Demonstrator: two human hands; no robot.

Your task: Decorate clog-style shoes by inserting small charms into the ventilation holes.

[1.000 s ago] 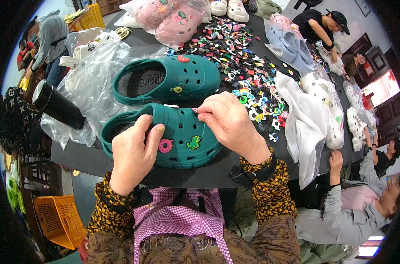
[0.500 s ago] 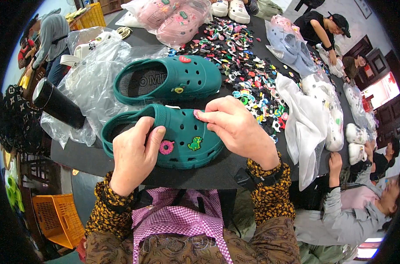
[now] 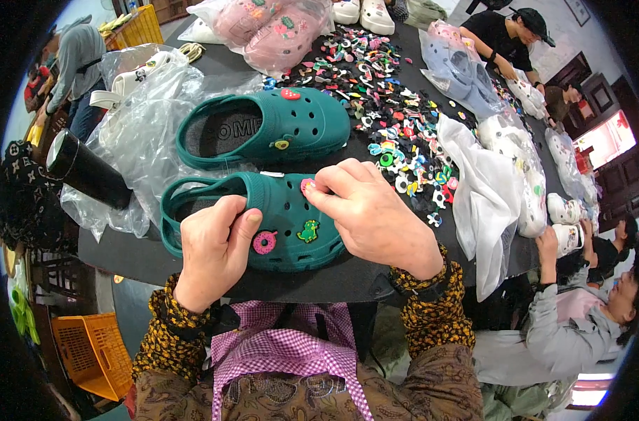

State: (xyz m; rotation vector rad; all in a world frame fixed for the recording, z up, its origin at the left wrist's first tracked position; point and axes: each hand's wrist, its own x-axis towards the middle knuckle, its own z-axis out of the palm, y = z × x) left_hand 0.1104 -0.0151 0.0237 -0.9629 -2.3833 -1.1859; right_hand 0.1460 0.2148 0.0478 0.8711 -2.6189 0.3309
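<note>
A dark green clog (image 3: pixel 289 256) lies on the black table in front of me, toe to the right. My left hand (image 3: pixel 215 245) is closed on the rim of its foot opening, thumb outside. My right hand (image 3: pixel 376 219) pinches a small pink shoe charm (image 3: pixel 307 186) at the clog's upper; whether its stem is in a hole is hidden. A pink doughnut charm (image 3: pixel 265 243) and a green dinosaur charm (image 3: pixel 308 231) sit on the near side. Just beyond lies the matching clog (image 3: pixel 326 116), bearing a red charm (image 3: pixel 290 94) and an avocado charm (image 3: pixel 281 145).
Loose charms (image 3: pixel 386 105) cover the table at centre right. Bagged pink clogs (image 3: pixel 284 35) lie at the back. Clear plastic bags (image 3: pixel 151 133) and a black tumbler (image 3: pixel 88 172) are at left, a white cloth bag (image 3: pixel 474 203) at right. Several people work around the table.
My right hand has shifted slightly left and turned, its fingers curling more over the pink charm. The left hand keeps its hold on the clog. The whole view has shifted slightly.
</note>
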